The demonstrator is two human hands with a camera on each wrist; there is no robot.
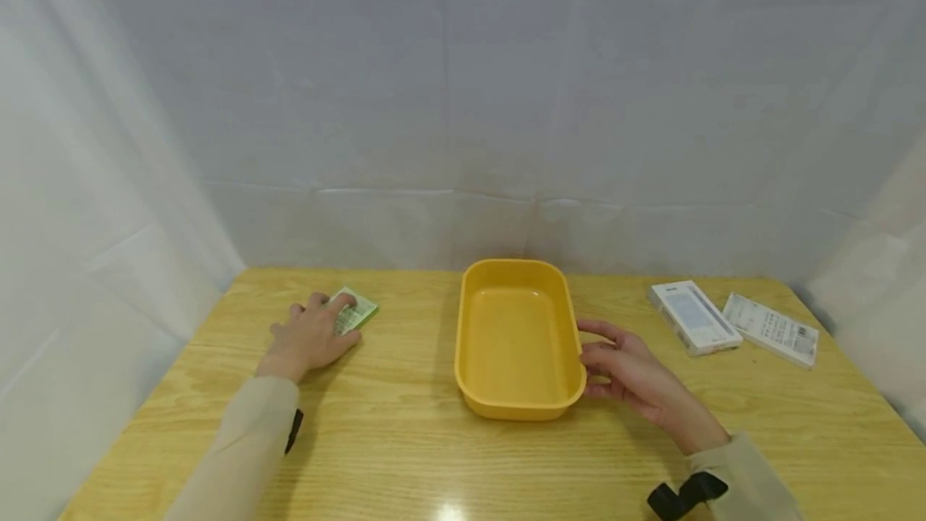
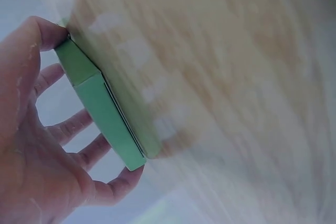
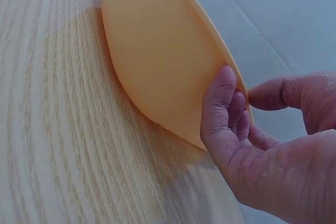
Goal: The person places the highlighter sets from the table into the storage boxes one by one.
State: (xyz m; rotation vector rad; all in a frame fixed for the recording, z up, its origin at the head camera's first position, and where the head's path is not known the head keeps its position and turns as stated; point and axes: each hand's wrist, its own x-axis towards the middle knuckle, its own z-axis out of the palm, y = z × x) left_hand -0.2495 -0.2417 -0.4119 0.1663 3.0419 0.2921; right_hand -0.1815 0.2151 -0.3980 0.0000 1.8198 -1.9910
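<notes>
My left hand is over a small, flat green box at the left of the table. In the left wrist view, the thumb grips one end of the green box and a finger holds the opposite corner. A yellow plastic tray with rounded corners stands at mid-table, with nothing inside. My right hand holds its right side. In the right wrist view, the fingers are curled at the rim and outer wall of the tray.
Two slim white boxes lie at the right rear of the wooden table: one with a bluish panel overlaps one with printed text and a barcode. White sheeting hangs behind the table and along both sides.
</notes>
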